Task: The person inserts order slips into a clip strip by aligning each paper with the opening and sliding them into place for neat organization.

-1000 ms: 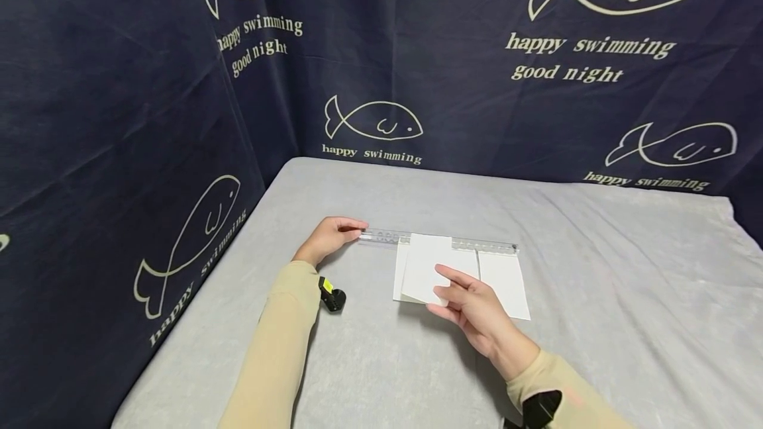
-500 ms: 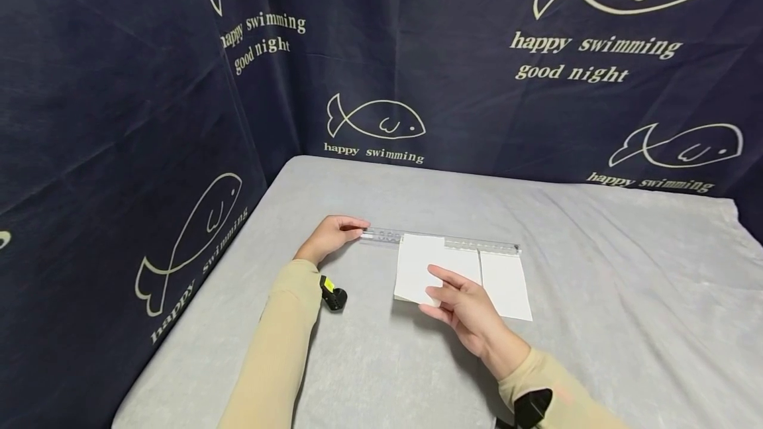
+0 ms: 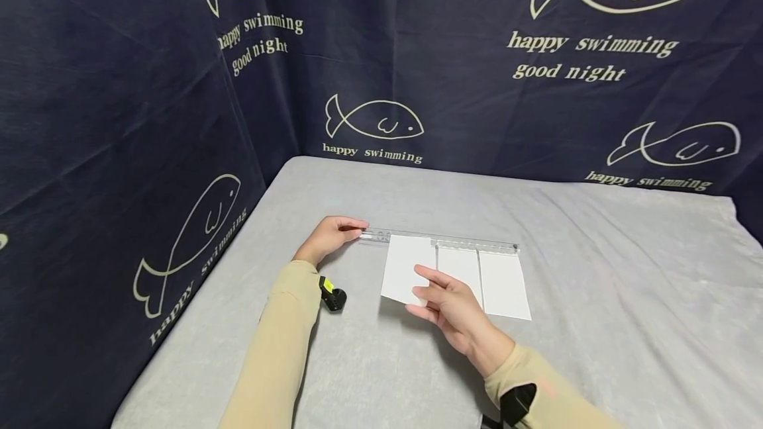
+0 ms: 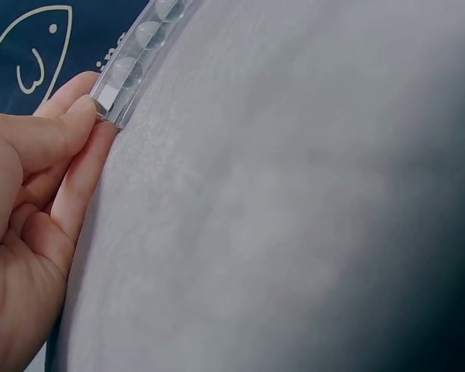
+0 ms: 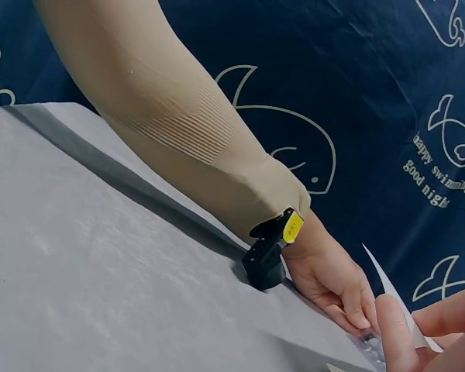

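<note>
In the head view my left hand [image 3: 328, 238] pinches the left end of a clear plastic ticket rail [image 3: 471, 244] lying on the table. Round clear beads show inside the ticket rail [image 4: 136, 62] in the left wrist view. Two white paper cards, a middle one [image 3: 459, 270] and a right one [image 3: 505, 283], lie side by side with their top edges at the rail. My right hand [image 3: 456, 313] holds another white card [image 3: 405, 263] by its right side, left of those two. Its top edge overlaps the rail; whether it sits inside I cannot tell. Its lower edge is raised, casting a shadow.
A grey cloth covers the table [image 3: 608, 296], with folds at the right. Dark blue curtains [image 3: 465, 124] with fish drawings stand along the back and left. A black strap mount [image 3: 332, 296] sits at the left wrist, and another black mount [image 3: 517, 404] at the right.
My right hand has moved left along the rail with its card, so the middle card shows fully beside it. The left hand stays at the rail's end.
</note>
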`<state>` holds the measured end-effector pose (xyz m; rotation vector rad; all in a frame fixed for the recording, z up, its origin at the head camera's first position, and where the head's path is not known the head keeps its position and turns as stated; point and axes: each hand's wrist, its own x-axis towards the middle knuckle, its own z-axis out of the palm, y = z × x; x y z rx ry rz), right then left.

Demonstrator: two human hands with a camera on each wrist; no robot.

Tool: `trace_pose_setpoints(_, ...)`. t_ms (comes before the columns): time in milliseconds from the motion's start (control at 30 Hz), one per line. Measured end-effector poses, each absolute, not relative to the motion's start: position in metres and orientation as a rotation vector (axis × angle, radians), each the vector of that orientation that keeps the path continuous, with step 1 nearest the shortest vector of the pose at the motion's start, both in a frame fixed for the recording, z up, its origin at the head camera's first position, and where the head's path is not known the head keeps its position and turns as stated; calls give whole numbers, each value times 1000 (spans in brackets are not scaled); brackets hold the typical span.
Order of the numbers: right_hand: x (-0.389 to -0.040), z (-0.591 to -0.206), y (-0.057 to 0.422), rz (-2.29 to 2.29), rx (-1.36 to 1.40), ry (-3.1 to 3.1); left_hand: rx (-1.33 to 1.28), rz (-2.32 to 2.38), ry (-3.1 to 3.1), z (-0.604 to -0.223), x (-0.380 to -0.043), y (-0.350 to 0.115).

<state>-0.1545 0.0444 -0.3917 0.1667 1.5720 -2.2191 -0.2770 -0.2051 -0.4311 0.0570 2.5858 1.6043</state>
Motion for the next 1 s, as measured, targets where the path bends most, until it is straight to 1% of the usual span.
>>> trace_pose_setpoints(367,-153,-393,37,-2215,165,1563,42,1624,2566,-430,-277,-205)
trace_pose_setpoints(1000,-160,-397,17,-2206,149,1531,50,1613,2562,-430,-277,-206)
